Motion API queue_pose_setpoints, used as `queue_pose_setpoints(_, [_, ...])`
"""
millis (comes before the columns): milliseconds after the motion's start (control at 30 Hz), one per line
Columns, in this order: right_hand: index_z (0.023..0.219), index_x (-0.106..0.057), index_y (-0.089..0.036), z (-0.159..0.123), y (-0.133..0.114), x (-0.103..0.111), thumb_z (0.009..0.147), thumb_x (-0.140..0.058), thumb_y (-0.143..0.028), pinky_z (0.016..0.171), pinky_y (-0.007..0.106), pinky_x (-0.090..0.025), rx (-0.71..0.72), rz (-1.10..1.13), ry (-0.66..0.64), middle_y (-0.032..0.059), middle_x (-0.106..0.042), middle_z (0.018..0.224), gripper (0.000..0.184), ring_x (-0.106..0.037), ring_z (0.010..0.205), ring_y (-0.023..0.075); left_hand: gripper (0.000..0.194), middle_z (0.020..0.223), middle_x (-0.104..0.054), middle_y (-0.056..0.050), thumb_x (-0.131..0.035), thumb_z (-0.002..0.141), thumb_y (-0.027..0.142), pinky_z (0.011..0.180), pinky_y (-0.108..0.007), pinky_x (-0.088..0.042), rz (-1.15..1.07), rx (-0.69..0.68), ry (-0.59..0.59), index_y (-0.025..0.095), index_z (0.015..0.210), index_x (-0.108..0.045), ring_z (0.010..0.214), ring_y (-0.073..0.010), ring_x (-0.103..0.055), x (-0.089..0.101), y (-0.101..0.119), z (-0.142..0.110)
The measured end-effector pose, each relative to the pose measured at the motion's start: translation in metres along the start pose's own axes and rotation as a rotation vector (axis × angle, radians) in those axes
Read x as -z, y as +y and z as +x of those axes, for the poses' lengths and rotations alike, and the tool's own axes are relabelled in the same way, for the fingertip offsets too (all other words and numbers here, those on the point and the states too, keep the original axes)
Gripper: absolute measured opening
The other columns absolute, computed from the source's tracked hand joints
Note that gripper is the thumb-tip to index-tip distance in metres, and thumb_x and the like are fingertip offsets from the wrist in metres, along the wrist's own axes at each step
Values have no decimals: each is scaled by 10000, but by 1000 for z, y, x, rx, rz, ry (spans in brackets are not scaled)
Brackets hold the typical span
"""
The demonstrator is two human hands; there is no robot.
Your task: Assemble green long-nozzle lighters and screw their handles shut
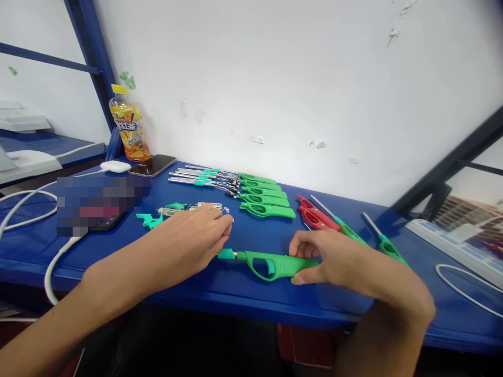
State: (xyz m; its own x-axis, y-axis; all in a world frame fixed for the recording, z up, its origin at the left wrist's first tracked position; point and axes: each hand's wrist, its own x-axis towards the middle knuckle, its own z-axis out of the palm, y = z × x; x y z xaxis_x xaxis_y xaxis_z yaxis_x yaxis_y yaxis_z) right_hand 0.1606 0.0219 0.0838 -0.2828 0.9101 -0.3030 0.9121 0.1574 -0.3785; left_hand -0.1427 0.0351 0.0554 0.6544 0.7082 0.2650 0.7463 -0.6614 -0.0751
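A green gas lighter [285,266] with a teal trigger lies lengthwise near the table's front edge. My right hand [318,254] grips the rear of its handle between thumb and fingers. From its front, a short metal section and teal collar [226,254] point towards my left hand [202,230]. My left fingers are curled together, and what they hold, if anything, is hidden. Just behind that hand are teal plastic pieces [150,220] and clear-and-metal parts [210,204], partly covered. Green handle shells [267,210] lie in a row behind the lighter, beside metal tubes [192,181] with wires.
Red handles [317,215] and two long-tubed green lighters [387,246] lie at the right. A power strip [458,248] stands beyond them. At left are a drink bottle [129,125], a phone [153,165], a white case [115,166] and a white cable [51,272]. A wall backs the blue table [188,293].
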Motion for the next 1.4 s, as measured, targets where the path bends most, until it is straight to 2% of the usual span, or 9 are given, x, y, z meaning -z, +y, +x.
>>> queue_pose_setpoints(233, [927, -611, -276, 1, 1, -2, 736, -853, -331, 653, 294, -406, 44, -10, -3, -50, -600, 829, 314, -563, 768, 170, 166, 855, -619, -4, -425, 1109, 292, 625, -358, -354, -62, -11, -20, 264, 996, -543, 692, -221, -589, -1, 5, -8])
queue_pose_setpoints(367, [900, -571, -274, 2, 1, -4, 737, -853, -360, 617, 292, -387, 54, -10, -3, -58, -566, 801, 338, -526, 732, 161, 131, 1060, -702, -46, -482, 1081, 230, 713, -344, -459, -31, -72, -23, 266, 1130, -598, 853, -221, -674, -9, 1, -15])
queue_pose_setpoints(467, [896, -556, -274, 3, -2, -6, 742, -848, -353, 597, 294, -364, 69, -24, 12, -62, -560, 801, 339, -507, 714, 156, 339, 1285, -701, -90, -526, 1036, 144, 853, -342, -527, 7, -110, -25, 272, 1348, -565, 1069, -246, -709, -16, 0, -24])
queue_pose_setpoints(567, [909, -567, -273, 3, -6, -7, 754, -848, -342, 607, 297, -355, 95, -37, 21, -63, -573, 807, 329, -513, 720, 155, 552, 1484, -618, -145, -476, 1005, 74, 1022, -465, -545, 88, -192, 29, 248, 1528, -435, 1273, -330, -664, -21, 2, -37])
queue_pose_setpoints(700, [992, -638, -291, 2, -8, -8, 794, -853, -416, 668, 300, -394, 125, -40, 31, -54, -640, 880, 319, -570, 799, 168, 719, 1684, -406, -207, -321, 965, -30, 1172, -642, -455, 192, -279, 100, 141, 1659, -233, 1534, -428, -428, -25, 8, -56])
queue_pose_setpoints(900, [1102, -744, -316, -5, -14, -2, 959, -705, -508, 835, 322, -461, 196, -14, 10, -37, -769, 1055, 243, -682, 955, 189, 748, 1796, -176, -120, -249, 998, -46, 1377, -560, -161, 205, -245, 70, 132, 1710, -101, 1664, -312, -68, -30, 10, -75])
queue_pose_setpoints(1000, [1133, -764, -316, -8, -15, 1, 999, -637, -578, 863, 324, -481, 217, -5, 3, -35, -791, 1091, 320, -702, 977, 197, 752, 1799, -169, -108, -238, 997, -49, 1384, -539, -114, 198, -241, 73, 135, 1713, -98, 1662, -295, -65, -29, 12, -80])
queue_pose_setpoints(1233, [1256, -770, -294, -12, -6, -2, 1042, -524, -607, 1078, 372, -478, 244, -6, 68, 21, -765, 1340, 452, -679, 1239, 277, 840, 1786, -209, -120, -297, 955, -28, 1348, -590, -219, 79, -191, 44, 202, 1730, -66, 1639, -355, -153, -32, 11, -84])
queue_pose_setpoints(1400, [1307, -745, -294, -11, -4, -5, 1016, -585, -600, 1106, 398, -479, 225, 11, 45, 30, -747, 1363, 452, -663, 1252, 285, 919, 1771, -259, -120, -371, 900, -25, 1319, -610, -295, 18, -224, 35, 249, 1732, -92, 1612, -396, -211, -42, 1, -88])
